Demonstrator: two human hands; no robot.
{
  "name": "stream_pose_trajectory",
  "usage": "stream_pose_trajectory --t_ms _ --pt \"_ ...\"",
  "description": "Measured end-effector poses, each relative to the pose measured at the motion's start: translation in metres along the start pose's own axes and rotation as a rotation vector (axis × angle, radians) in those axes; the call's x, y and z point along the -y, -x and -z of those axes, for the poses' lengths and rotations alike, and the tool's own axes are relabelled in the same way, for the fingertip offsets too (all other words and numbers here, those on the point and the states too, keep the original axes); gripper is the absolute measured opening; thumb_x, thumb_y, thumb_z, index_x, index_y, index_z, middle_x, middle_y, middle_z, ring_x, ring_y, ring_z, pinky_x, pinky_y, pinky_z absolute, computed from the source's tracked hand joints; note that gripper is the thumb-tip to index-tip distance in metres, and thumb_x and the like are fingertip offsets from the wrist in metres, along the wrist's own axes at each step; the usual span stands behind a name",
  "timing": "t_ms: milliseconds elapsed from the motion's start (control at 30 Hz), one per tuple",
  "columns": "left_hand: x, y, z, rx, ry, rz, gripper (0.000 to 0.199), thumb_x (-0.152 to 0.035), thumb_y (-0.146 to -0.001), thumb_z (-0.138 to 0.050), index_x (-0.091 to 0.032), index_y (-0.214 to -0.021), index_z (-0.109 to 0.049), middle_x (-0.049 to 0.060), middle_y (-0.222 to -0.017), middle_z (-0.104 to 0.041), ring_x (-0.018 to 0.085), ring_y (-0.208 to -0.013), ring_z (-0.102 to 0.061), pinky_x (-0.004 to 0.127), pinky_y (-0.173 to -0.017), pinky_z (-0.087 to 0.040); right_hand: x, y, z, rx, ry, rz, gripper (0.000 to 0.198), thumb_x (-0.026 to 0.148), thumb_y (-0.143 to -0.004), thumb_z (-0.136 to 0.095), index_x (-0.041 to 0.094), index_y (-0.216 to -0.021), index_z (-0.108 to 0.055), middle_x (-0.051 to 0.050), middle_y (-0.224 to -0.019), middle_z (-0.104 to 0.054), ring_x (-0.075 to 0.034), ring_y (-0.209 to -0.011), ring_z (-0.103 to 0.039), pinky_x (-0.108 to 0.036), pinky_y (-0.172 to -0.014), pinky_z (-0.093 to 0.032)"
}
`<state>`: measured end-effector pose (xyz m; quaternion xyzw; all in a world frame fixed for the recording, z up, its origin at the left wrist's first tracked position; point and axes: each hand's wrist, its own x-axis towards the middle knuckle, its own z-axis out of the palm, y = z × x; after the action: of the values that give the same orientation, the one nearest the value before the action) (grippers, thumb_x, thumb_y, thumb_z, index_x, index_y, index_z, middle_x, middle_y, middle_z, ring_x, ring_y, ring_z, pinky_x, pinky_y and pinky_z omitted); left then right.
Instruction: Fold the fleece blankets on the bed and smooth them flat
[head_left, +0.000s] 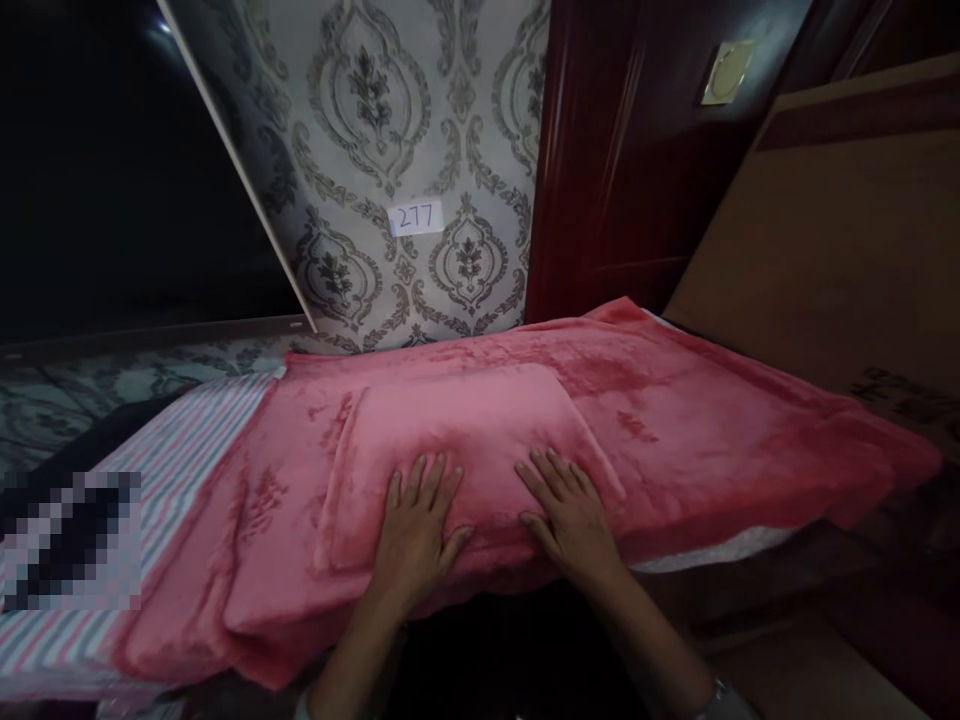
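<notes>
Head view: what are your hands doing?

Left hand [420, 530] palm down, fingers fanned, lying flat on the near part of the folded pink cloth [465, 410]. Gripping nothing.

And the right?

Same. My right hand [574, 520] is flat with fingers spread, on the cloth's near right part, gripping nothing. Thumbs point inward; a gap of cloth between them.

Where's the cloth?

Middle of the bed, on top of the pink blanket [697, 430], right in front of me. Striped sheet [202, 430] shows to the left of the blanket.

Any writing?

Yes. White label [416, 217] on the patterned wallpaper [371, 110], handwritten "277", blue-looking ink. Cardboard box [847, 220] at right has dark print [900, 400] low down, too dim to read.

Brands?

None I can make out. Dark screen [127, 170] upper left, just its pale frame edge. Light switch [729, 73] on the dark red panel [600, 150], no lettering readable. Patch over the striped sheet, far left, is pixelated; can't tell what's there.
</notes>
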<state>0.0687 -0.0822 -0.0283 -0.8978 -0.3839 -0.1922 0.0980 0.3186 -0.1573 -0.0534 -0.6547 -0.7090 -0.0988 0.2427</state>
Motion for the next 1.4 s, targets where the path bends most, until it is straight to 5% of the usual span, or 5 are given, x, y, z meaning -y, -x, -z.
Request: stream_pose_trajectory --t_ms 400,800,967,1133,1400 --pt "-0.063 -0.005 -0.011 -0.094 0.019 -0.129 0.079 -0.035 -0.087 -0.06 -0.025 -0.158 -0.027 0.012 -0.161 -0.035 0.037 -0.149 -0.03 0.065 -0.118 -0.025 -0.005 -0.044 0.027 0.147 -0.076 0.098 0.048 0.033 -0.103 -0.036 0.029 -0.15 -0.047 -0.005 -0.158 -0.039 -0.027 -0.148 -0.03 -0.055 -0.119 -0.028" --pt "-0.068 0.0 -0.024 -0.127 0.036 -0.103 0.07 -0.035 -0.089 -0.061 -0.029 -0.154 -0.037 0.01 -0.163 -0.032 0.039 -0.15 -0.028 0.065 -0.117 -0.028 -0.08 -0.021 0.026 0.223 0.057 -0.363 0.055 0.042 -0.101 -0.035 0.023 -0.152 -0.045 -0.011 -0.159 -0.038 -0.033 -0.147 -0.031 -0.06 -0.115 -0.032" --pt "-0.064 0.002 -0.004 -0.133 0.215 -0.156 0.051 -0.032 -0.094 -0.053 -0.026 -0.145 -0.051 0.01 -0.152 -0.05 0.031 -0.145 -0.039 0.059 -0.118 -0.033 -0.034 -0.041 0.04 -0.051 -0.076 -0.081 0.051 0.031 -0.101 -0.032 0.019 -0.147 -0.051 -0.012 -0.153 -0.046 -0.028 -0.146 -0.036 -0.055 -0.119 -0.029" --pt "-0.023 -0.016 0.036 -0.201 0.37 -0.091 0.045 -0.02 -0.101 -0.033 -0.022 -0.14 -0.056 0.008 -0.138 -0.064 0.019 -0.132 -0.055 0.048 -0.121 -0.034 0.044 -0.062 0.021 0.145 -0.279 0.384 0.048 0.021 -0.099 -0.04 0.021 -0.145 -0.054 -0.011 -0.149 -0.052 -0.024 -0.143 -0.04 -0.051 -0.119 -0.031" --pt "0.044 -0.046 0.019 0.39 0.222 -0.245 0.06 -0.047 -0.101 -0.041 -0.023 -0.156 -0.032 0.009 -0.164 -0.028 0.027 -0.154 -0.018 0.059 -0.125 -0.01 0.068 -0.051 -0.009 0.271 -0.233 0.448 0.039 0.039 -0.095 -0.064 0.025 -0.131 -0.064 -0.007 -0.143 -0.056 -0.026 -0.14 -0.04 -0.05 -0.123 -0.024"
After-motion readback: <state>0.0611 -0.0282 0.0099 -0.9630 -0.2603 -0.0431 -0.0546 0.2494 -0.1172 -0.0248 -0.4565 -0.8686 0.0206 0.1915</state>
